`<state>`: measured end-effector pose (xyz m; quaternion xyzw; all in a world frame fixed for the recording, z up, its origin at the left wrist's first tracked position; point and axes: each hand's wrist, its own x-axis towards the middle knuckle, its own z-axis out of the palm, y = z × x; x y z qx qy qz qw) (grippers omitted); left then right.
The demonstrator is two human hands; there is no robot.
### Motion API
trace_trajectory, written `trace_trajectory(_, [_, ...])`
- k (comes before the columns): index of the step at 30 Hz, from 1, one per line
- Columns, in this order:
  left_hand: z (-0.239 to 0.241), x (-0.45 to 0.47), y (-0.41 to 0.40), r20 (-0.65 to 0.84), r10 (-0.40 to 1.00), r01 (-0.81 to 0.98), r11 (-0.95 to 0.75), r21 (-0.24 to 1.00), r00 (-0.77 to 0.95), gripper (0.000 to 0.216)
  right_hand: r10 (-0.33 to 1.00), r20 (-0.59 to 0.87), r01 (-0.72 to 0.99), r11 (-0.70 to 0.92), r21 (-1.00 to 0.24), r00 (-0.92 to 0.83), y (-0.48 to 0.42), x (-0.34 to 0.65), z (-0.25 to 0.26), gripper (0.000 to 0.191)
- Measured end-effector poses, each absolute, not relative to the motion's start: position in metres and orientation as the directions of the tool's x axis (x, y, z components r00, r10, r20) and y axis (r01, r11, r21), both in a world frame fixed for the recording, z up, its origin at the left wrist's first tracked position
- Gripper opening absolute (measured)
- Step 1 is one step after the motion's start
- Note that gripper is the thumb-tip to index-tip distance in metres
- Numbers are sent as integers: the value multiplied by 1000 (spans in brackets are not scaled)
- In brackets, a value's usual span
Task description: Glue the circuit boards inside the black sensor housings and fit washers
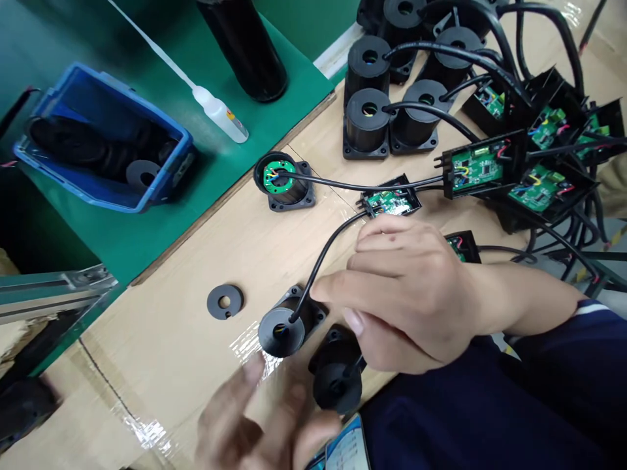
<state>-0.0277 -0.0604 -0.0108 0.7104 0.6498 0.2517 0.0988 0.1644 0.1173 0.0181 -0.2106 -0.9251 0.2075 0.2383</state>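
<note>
My right hand [406,294] comes in from the right with its fingers curled. Its index fingertip is against a black cable [323,251]; what the fingers hold, if anything, is hidden. That cable joins a small open black box with a green circuit board [392,201] to a black cylindrical housing [281,333], whose round cap has a central hole. My left hand [255,424], smeared by motion at the bottom, has its fingers apart just below this housing. Another black housing [337,385] stands between the hands. A loose notched black ring [225,301] lies to the left.
An uncapped housing [287,183] shows a green board and coloured wires. Several capped housings [367,124] and cabled circuit boxes [475,166] crowd the upper right. On the green mat [210,176] are a blue bin [98,186], a white nozzle bottle [220,114] and a black cylinder [245,49]. A phone [347,447] lies below.
</note>
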Motion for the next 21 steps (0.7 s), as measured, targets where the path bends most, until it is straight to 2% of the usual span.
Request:
trace_trajectory(6, [-9,-7,-81,224,970,880,-191,435,99,35,472,280,291,813,-504,-836,118,162,15,45])
trace_trajectory(12, [-6,1,-86,259,950,922,-252,294,178,24,462,362,271,842,-467,-810,119,163,14,41])
trace_trajectory(17, [-6,-2,-81,289,930,904,-312,292,227,31,468,357,295,847,-443,-809,119,164,15,42])
trace_trajectory(21, [-8,-3,-82,342,900,876,-378,299,272,43,451,464,239,863,-446,-763,118,164,11,37])
